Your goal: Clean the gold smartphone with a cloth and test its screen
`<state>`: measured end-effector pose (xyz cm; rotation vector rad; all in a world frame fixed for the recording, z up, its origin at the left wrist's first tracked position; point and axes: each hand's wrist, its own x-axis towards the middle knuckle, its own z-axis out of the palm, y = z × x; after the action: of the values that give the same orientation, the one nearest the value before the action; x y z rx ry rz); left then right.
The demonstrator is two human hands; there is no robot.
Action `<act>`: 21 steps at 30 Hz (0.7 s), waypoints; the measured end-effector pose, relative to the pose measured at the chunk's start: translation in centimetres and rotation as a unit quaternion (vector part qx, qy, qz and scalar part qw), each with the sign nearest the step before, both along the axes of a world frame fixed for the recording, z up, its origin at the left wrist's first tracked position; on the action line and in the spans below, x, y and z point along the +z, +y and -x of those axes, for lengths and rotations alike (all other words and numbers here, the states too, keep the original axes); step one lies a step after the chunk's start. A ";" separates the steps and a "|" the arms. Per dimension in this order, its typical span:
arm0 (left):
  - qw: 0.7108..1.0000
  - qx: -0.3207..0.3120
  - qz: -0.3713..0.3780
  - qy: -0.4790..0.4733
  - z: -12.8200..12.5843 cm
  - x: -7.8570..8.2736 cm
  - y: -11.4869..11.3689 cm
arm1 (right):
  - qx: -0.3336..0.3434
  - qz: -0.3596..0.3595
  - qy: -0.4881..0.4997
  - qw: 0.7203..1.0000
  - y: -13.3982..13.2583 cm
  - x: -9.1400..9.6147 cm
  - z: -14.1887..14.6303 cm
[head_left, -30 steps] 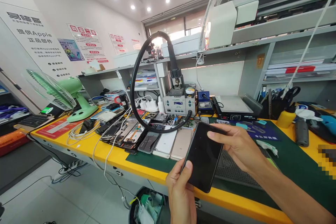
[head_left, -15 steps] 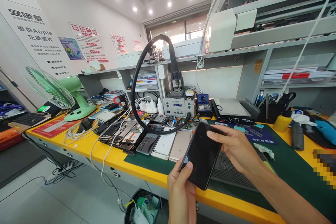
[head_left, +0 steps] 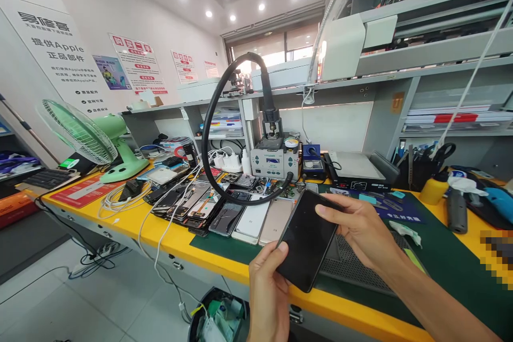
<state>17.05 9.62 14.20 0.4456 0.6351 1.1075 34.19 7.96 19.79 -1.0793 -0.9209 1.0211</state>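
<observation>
A black smartphone (head_left: 306,240) with a dark screen is held tilted above the front edge of the yellow workbench (head_left: 168,238). My left hand (head_left: 266,283) grips its lower left corner, thumb on the screen's edge. My right hand (head_left: 363,230) holds its upper right side, fingers curled round the top edge. Under the phone lies a grey perforated pad (head_left: 352,262) on a dark green mat (head_left: 449,256).
Several phones and screens (head_left: 224,211) lie in a row to the left, among white cables (head_left: 120,200). A hot-air station (head_left: 274,160) with a looping black hose (head_left: 212,128), a green fan (head_left: 100,141), a yellow bottle (head_left: 432,189) and a bin (head_left: 218,320) below the bench are around.
The phone and both hands stay nearly where they were; my left thumb has slid to the phone's lower edge. The view has shifted slightly right.
</observation>
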 end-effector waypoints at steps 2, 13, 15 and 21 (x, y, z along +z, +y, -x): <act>0.999 -0.039 -0.029 0.025 0.4 0.0 0.4 | -0.004 0.001 0.001 1.000 0.0 0.0 0.0; 0.999 0.045 -0.016 0.015 -0.4 1.1 0.8 | -0.035 0.008 0.036 0.999 0.2 -0.9 0.7; 0.998 0.053 -0.022 0.010 -0.4 1.4 1.1 | 0.017 0.024 0.004 1.000 -0.1 -0.5 0.4; 0.988 0.061 -0.111 0.093 0.0 1.6 0.9 | 0.023 0.030 -0.243 0.969 -1.3 0.1 0.3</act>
<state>17.01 10.53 15.80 0.7171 0.7128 1.2683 33.86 6.70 19.86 -1.3984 -1.3174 0.8373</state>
